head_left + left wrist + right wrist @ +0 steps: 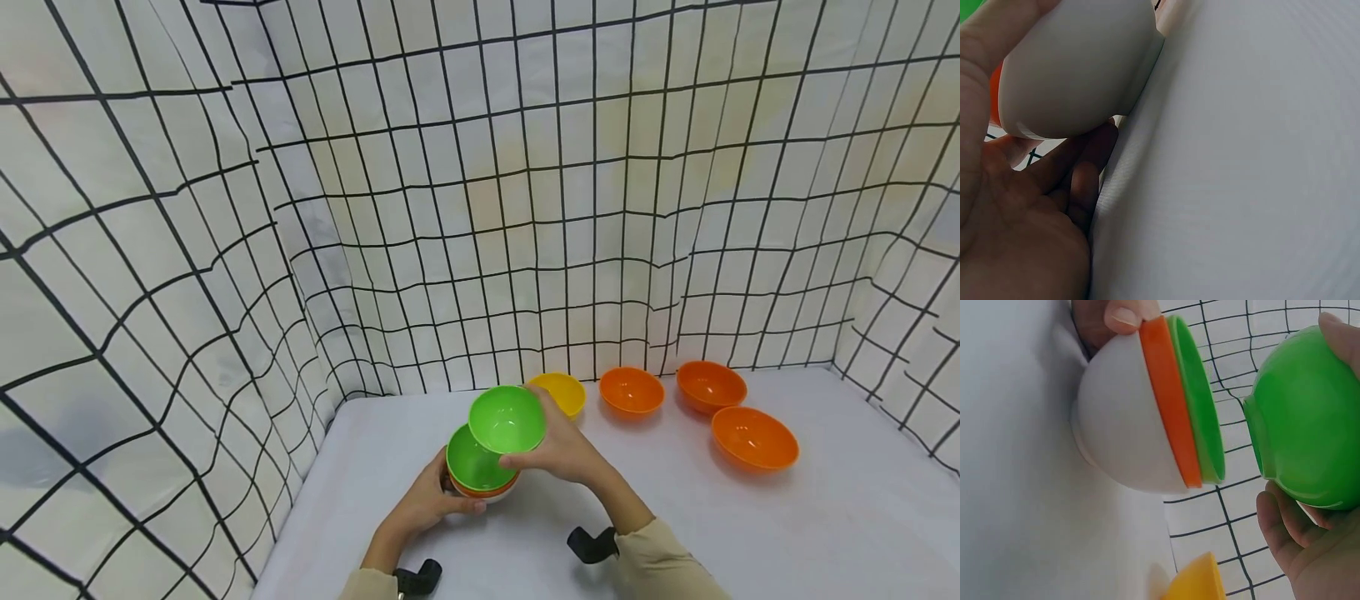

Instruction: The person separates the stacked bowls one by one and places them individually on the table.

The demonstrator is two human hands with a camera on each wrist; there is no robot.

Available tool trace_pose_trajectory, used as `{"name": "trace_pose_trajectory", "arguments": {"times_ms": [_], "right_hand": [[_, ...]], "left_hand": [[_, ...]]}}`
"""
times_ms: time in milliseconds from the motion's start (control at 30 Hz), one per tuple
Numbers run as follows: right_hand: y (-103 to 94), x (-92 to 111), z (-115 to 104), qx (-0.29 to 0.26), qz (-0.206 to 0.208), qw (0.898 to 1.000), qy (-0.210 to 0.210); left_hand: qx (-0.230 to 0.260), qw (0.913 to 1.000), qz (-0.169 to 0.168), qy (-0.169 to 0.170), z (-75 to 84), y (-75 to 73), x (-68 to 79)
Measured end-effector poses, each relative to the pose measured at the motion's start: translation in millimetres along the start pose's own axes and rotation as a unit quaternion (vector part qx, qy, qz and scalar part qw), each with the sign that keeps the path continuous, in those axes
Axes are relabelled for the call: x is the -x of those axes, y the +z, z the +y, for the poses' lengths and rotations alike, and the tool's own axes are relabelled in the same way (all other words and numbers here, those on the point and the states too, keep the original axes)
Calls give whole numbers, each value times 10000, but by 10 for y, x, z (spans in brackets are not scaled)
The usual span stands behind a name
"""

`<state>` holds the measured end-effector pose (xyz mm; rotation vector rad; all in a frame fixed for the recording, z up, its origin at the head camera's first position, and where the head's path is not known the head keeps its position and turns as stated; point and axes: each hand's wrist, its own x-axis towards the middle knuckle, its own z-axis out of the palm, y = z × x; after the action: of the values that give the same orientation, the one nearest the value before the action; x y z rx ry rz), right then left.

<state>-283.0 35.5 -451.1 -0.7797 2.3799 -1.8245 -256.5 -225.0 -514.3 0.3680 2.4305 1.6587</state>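
Observation:
A nested stack stands on the white table: a white bowl [1113, 412] outermost, an orange bowl [1170, 403] inside it and a green bowl [474, 468] on top. My left hand [432, 502] grips the stack's left side, thumb at the near side and fingers round the far side. Just above the stack, my right hand [564, 443] holds a second green bowl [507, 421], its thumb near the rim. In the right wrist view a gap separates this bowl's foot from the stack. The left wrist view shows the white bowl close up beside the left palm.
Behind the right hand is a yellow bowl [564, 393]. Farther right sit an orange bowl [632, 392], another orange bowl [711, 387] and a third orange bowl [754, 439] nearer me. White walls [480, 200] with black grid lines border the table [840, 517].

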Motion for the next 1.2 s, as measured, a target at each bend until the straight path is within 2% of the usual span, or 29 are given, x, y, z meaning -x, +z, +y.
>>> {"name": "trace_pose_trajectory", "arguments": {"times_ms": [233, 567, 1067, 1200], "right_hand": [[-142, -3, -29, 110, 216, 9996, 128], [-346, 29, -59, 586, 559, 9961, 354], [-619, 92, -37, 527, 421, 9958, 615], [-742, 125, -22, 618, 384, 9950, 681]], "left_hand": [[-39, 10000, 30, -82, -17, 6, 1], [-95, 9999, 55, -60, -17, 18, -2], [-148, 9998, 74, -89, -26, 13, -23], [-114, 9999, 66, -97, -15, 5, -26]]}}
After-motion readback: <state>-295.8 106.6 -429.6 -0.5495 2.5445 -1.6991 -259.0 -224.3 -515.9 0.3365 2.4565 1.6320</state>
